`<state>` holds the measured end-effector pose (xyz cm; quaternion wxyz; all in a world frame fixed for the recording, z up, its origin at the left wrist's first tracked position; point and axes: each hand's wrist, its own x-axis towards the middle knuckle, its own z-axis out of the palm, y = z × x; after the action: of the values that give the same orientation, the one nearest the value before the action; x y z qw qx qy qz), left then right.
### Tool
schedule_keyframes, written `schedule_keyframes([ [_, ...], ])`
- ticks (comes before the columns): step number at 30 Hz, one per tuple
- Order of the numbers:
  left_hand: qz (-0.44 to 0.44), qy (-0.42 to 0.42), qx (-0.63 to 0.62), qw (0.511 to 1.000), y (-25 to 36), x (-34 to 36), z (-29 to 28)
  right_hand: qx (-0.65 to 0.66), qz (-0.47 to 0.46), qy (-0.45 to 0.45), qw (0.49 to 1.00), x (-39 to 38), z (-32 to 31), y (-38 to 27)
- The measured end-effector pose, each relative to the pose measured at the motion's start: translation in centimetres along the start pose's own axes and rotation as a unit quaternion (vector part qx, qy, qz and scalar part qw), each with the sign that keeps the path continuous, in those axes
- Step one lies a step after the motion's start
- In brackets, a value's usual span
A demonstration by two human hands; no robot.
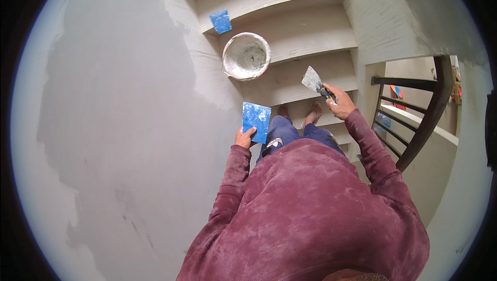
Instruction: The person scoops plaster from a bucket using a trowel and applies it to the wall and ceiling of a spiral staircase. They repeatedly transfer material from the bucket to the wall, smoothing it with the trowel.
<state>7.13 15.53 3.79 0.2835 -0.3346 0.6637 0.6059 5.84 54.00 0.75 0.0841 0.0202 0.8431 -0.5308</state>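
Note:
My left hand [245,138] grips a flat blue rectangular plate [256,117], its thumb lying on the face, which carries whitish smears. In my right hand [340,103] is a putty knife [312,80], held by its dark handle with the splattered blade pointing up and left. The two tools are apart, with my legs and bare feet below and between them. Beyond the blue plate, a white bucket [247,56] with a residue-coated inside stands on the stairs against the left wall. A second blue plate [221,21] lies on a step just past the bucket.
Concrete stairs [305,32] run up and down around my feet. The left wall [129,99] has a large darker grey patch with ragged edges. At my right, a dark railing [429,120] fills an opening in the wall, with coloured items beyond it.

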Motion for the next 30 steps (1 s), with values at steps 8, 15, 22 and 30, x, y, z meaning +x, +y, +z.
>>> schedule_keyframes([
  [8, 0.029, 0.068, -0.149, 0.986, -4.7, 2.2, -4.0, -0.172, -0.054, -0.103, 0.978, 6.7, 4.4, -6.5],
  [15, 0.102, 0.043, -0.146, 0.983, -7.2, 7.7, -5.2, -0.216, -0.092, -0.049, 0.971, 9.9, 6.5, -10.1],
  [22, 0.158, -0.026, -0.339, 0.927, 7.7, 19.2, -3.7, -0.062, 0.132, -0.047, 0.988, 4.9, 10.3, -4.6],
  [30, 0.211, 0.138, -0.254, 0.934, 20.1, 44.3, -4.0, 0.085, 0.436, 0.004, 0.896, -9.1, 12.8, 2.7],
])
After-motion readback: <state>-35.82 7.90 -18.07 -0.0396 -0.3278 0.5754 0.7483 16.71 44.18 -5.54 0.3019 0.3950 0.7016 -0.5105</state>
